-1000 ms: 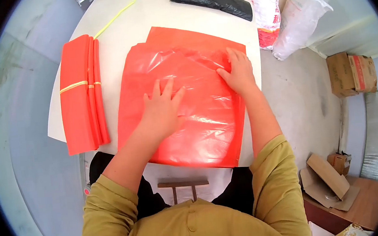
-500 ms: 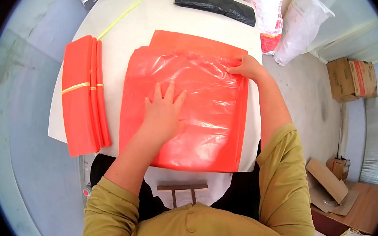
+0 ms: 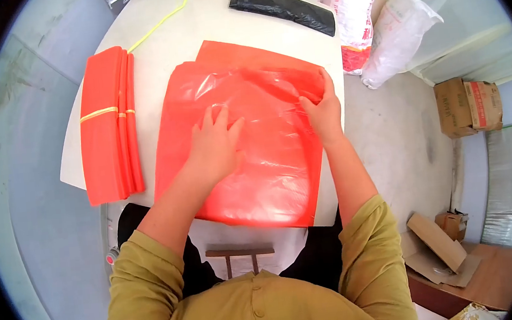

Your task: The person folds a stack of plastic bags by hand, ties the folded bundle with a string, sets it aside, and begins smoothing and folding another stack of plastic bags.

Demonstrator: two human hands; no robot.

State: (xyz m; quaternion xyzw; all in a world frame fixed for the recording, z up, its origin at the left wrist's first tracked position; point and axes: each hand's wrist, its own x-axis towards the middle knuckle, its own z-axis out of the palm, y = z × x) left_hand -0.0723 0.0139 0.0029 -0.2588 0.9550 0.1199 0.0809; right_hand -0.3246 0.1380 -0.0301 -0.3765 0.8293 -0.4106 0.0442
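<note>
A stack of red plastic bags [image 3: 257, 178] lies flat on the white table in front of me, its glossy top sheet wrinkled. My left hand [image 3: 215, 148] rests on the middle of that sheet, fingers spread and holding nothing. At the upper right edge is my right hand [image 3: 326, 114], thumb and index finger apart against the plastic. Its other fingers are mostly hidden. To the left sit folded red bundles [image 3: 105, 139] with yellow bands around them.
A black folded plastic roll [image 3: 283, 12] and a yellow strip [image 3: 159, 24] lie toward the back of the white table [image 3: 141, 27]. White printed sacks [image 3: 350, 20] stand behind at the right. Cardboard boxes [image 3: 469, 106] are farther right, with flattened cardboard [image 3: 437, 245] lower down.
My right hand's thumb and index finger have spread apart at the bag's edge, and the plastic there has shifted into a new fold. My left hand stays flat on the sheet.
</note>
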